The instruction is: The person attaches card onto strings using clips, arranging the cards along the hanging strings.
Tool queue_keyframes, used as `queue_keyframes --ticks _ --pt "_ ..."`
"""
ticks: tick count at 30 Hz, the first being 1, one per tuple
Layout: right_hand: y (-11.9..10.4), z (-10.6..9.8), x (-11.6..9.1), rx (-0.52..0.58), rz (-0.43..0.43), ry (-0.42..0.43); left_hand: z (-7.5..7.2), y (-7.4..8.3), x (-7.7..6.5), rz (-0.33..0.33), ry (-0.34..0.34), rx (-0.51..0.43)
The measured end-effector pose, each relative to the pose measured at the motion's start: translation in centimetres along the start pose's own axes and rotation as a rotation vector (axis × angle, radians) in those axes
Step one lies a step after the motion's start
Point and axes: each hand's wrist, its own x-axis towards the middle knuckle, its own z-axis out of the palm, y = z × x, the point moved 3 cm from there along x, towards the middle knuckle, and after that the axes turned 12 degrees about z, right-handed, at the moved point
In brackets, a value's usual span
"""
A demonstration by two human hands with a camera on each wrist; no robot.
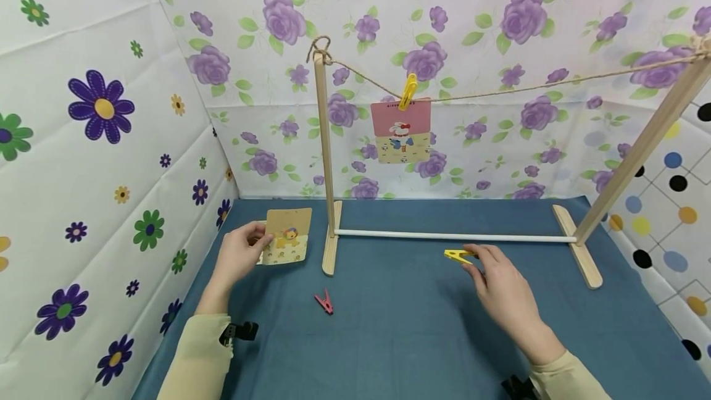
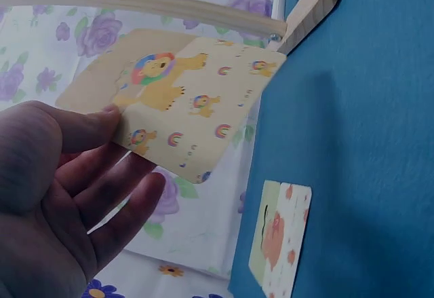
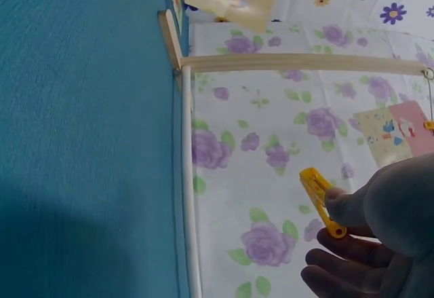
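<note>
My left hand (image 1: 240,253) pinches a tan and cream card (image 1: 287,236) printed with a lion, thumb on its front face near one edge. In the left wrist view, a second card (image 2: 280,240) with reddish figures lies on the blue cloth below it. My right hand (image 1: 504,289) holds a yellow clothespin (image 1: 458,255) between thumb and fingers, over the cloth in front of the white rod. A pink and cream card (image 1: 401,134) with a white character hangs from the string (image 1: 533,86), clipped by another yellow clothespin (image 1: 408,91).
A wooden frame with a left post (image 1: 323,141), a right post (image 1: 639,153) and a white bottom rod (image 1: 455,236) carries the string. A red clothespin (image 1: 324,302) lies on the blue cloth (image 1: 378,350). Flowered fabric (image 1: 355,11) stands behind.
</note>
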Motion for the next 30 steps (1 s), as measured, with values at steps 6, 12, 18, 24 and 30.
queue_keyframes --ticks 6,12,18,24,30 --pt "0.1 -0.4 -0.1 -0.009 -0.040 0.051 0.5 0.3 -0.7 -0.024 0.077 -0.043" --pt "0.0 -0.7 0.0 -0.007 -0.070 0.086 1.2 0.6 -1.1 -0.062 0.136 -0.146" --pt "0.1 -1.3 0.2 -0.001 -0.068 0.105 1.9 1.3 -1.2 -0.060 0.167 -0.234" --pt "0.2 -1.9 0.3 -0.003 -0.079 0.109 2.8 1.9 -1.3 -0.080 0.176 -0.291" --pt "0.1 -2.6 0.3 0.000 -0.133 0.149 3.7 2.9 -1.2 -0.085 0.178 -0.337"
